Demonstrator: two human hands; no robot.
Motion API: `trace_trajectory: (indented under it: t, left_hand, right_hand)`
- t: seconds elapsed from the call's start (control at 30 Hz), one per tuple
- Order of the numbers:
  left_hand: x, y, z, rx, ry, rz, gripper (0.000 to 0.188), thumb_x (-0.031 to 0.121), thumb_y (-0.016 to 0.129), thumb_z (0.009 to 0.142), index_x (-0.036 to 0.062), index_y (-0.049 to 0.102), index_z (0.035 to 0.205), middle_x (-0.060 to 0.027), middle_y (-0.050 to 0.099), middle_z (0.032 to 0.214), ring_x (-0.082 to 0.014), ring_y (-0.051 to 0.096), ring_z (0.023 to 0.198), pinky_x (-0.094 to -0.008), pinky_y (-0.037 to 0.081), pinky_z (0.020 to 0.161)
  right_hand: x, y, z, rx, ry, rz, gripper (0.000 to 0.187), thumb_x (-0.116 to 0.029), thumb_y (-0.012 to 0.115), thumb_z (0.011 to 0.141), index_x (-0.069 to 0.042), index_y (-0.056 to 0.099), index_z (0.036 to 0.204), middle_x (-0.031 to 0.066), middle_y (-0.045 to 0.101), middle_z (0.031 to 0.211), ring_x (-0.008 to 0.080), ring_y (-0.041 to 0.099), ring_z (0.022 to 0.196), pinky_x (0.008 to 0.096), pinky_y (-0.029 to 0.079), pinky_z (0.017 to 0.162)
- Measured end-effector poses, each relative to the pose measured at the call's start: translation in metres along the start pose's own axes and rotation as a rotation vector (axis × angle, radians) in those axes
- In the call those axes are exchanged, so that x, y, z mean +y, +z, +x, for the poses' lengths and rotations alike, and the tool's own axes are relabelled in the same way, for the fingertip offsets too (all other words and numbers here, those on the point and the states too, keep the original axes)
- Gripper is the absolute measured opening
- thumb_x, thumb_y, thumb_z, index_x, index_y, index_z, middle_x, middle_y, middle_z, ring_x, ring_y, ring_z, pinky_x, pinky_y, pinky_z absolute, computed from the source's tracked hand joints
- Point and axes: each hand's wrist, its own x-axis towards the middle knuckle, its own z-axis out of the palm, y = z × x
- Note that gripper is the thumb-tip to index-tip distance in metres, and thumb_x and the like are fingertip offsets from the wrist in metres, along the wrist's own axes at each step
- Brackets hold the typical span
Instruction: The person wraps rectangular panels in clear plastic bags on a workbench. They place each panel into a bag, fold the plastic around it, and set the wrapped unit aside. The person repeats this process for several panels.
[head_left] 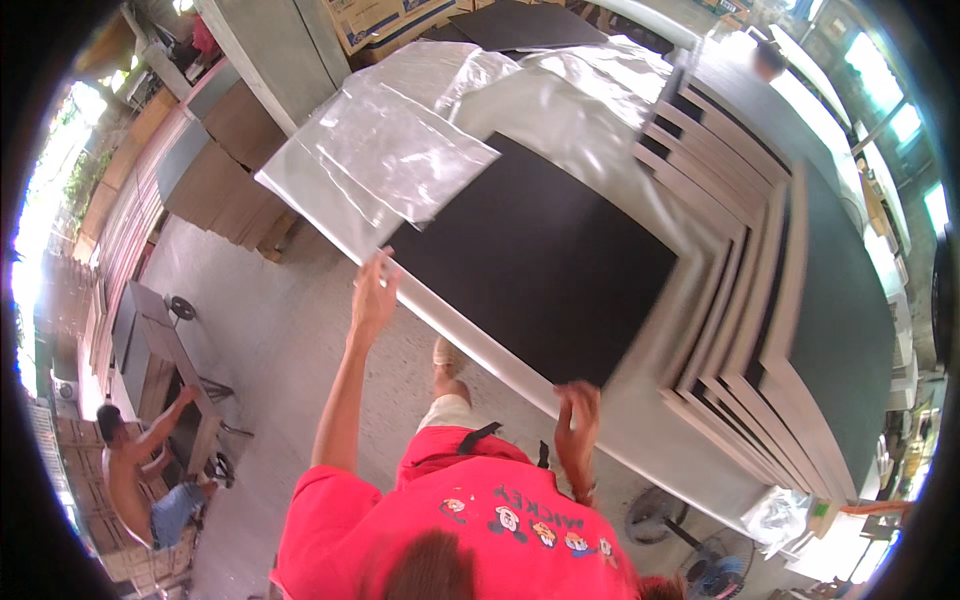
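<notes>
A flat black rectangular panel [545, 255] lies on the pale worktable, its near edge close to the table's front edge. My left hand [373, 292] has its fingertips at the panel's near left corner, closed on it. At the near right corner, my right hand [577, 420] is curled, with its fingers pinching the panel's edge. A clear plastic sheet or bag [390, 140] lies past the panel's left end and partly overlaps its corner.
Stacked boards with dark tops [835, 320] fill the table's right side; another stack [715, 150] stands behind. A fan [715, 570] is below the table's right end. At left, a shirtless person [135, 470] works beside a cart; more board stacks [225, 170] stand by a pillar [275, 60].
</notes>
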Motion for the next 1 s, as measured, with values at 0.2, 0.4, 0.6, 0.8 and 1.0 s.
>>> trace_trajectory:
  t: [0.2, 0.4, 0.6, 0.8, 1.0]
  left_hand:
    - [-0.086, -0.037, 0.179, 0.085, -0.096, -0.320, 0.036, 0.016, 0.056, 0.089, 0.0102, 0.055, 0.124, -0.0125, 0.057, 0.111, -0.0229, 0.053, 0.097, -0.0374, 0.043, 0.089]
    - [-0.173, -0.048, 0.308, 0.369, -0.012, -0.071, 0.047, 0.020, 0.065, 0.083, 0.0087, 0.052, 0.127, -0.0133, 0.050, 0.124, -0.0295, 0.047, 0.116, -0.0387, 0.038, 0.098]
    - [-0.082, -0.022, 0.283, -0.167, 0.593, 0.180, 0.080, 0.044, 0.082, 0.060, 0.0098, 0.052, 0.126, -0.0149, 0.034, 0.145, -0.0336, 0.028, 0.137, -0.0447, 0.027, 0.108]
    - [-0.159, -0.012, 0.256, -0.251, 0.210, -0.430, 0.038, 0.017, 0.058, 0.089, 0.0066, 0.050, 0.125, -0.0166, 0.046, 0.137, -0.0339, 0.040, 0.129, -0.0426, 0.036, 0.101]
    - [-0.158, -0.147, 0.239, -0.025, -0.129, 0.407, 0.042, 0.034, 0.057, 0.091, 0.0134, 0.056, 0.128, -0.0188, 0.050, 0.129, -0.0322, 0.051, 0.117, -0.0440, 0.033, 0.100]
  right_hand:
    - [-0.029, 0.187, 0.200, -0.093, 0.237, 0.270, 0.016, 0.000, 0.055, 0.088, -0.004, 0.064, 0.101, 0.0095, 0.056, 0.100, 0.0166, 0.056, 0.079, 0.0260, 0.047, 0.071]
    - [-0.027, 0.322, 0.312, 0.163, 0.234, -0.133, 0.034, -0.016, 0.062, 0.084, -0.003, 0.055, 0.116, 0.0211, 0.047, 0.119, 0.0385, 0.043, 0.114, 0.0491, 0.036, 0.095]
    - [-0.008, 0.338, 0.367, -0.182, 0.349, -0.644, 0.033, -0.029, 0.068, 0.078, -0.003, 0.066, 0.098, 0.0186, 0.056, 0.110, 0.0374, 0.049, 0.105, 0.0488, 0.042, 0.087]
    - [-0.086, 0.361, 0.369, -1.054, 0.104, 0.564, 0.024, -0.015, 0.060, 0.088, 0.000, 0.066, 0.105, 0.0087, 0.068, 0.103, 0.0149, 0.062, 0.089, 0.0301, 0.049, 0.081]
    - [-0.004, 0.287, 0.374, -0.132, 0.517, -0.010, 0.026, -0.017, 0.068, 0.079, -0.005, 0.066, 0.103, 0.0138, 0.064, 0.095, 0.0227, 0.060, 0.089, 0.0351, 0.047, 0.086]
